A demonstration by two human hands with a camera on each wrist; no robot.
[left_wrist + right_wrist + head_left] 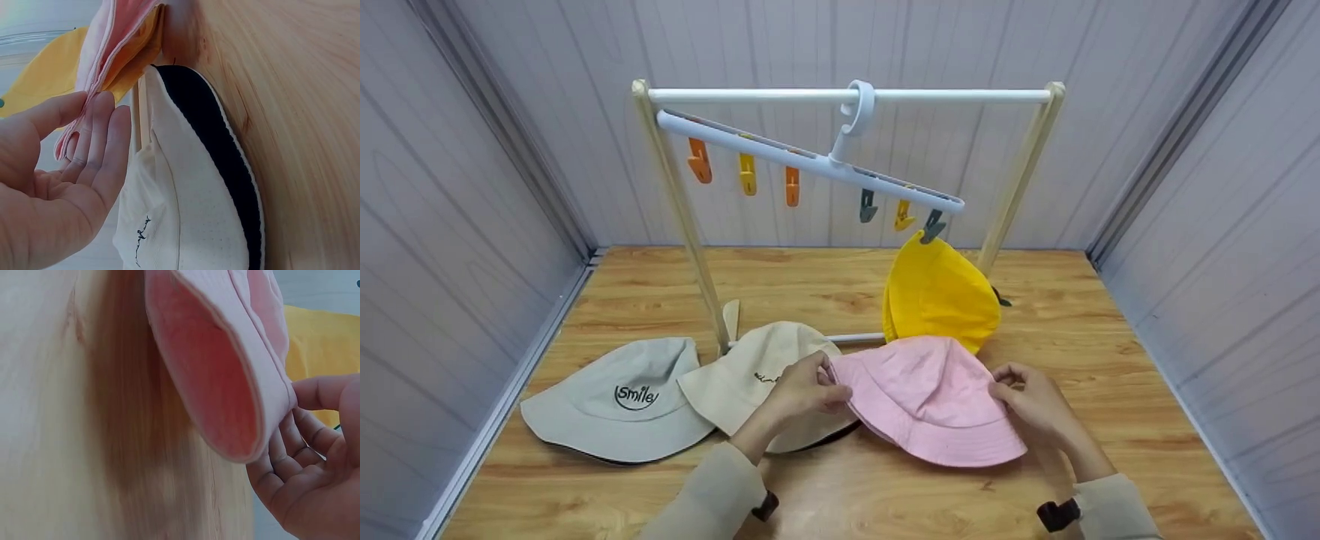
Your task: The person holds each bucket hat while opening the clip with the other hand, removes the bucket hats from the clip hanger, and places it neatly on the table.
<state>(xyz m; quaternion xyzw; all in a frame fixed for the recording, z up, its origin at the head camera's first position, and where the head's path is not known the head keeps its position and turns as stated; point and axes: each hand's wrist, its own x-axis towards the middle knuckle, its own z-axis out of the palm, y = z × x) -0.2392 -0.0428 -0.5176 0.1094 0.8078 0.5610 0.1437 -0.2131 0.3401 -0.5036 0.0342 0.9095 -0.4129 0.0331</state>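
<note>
A pink bucket hat is held up between both hands, its brim toward the head camera. My left hand pinches its left edge between thumb and fingers; the left wrist view shows the folded pink cloth in that pinch. On the opposite side, my right hand pinches the hat near its brim, and the right wrist view looks into the hat's hollow underside. Behind the pink hat, a yellow hat hangs by its edge from a dark grey clip at the hanger's low right end.
A white hanger hooks over the rack's bar and tilts down to the right. Other orange, yellow and grey clips hang from it. A cream hat and a light grey "smile" hat lie on the wooden table, left.
</note>
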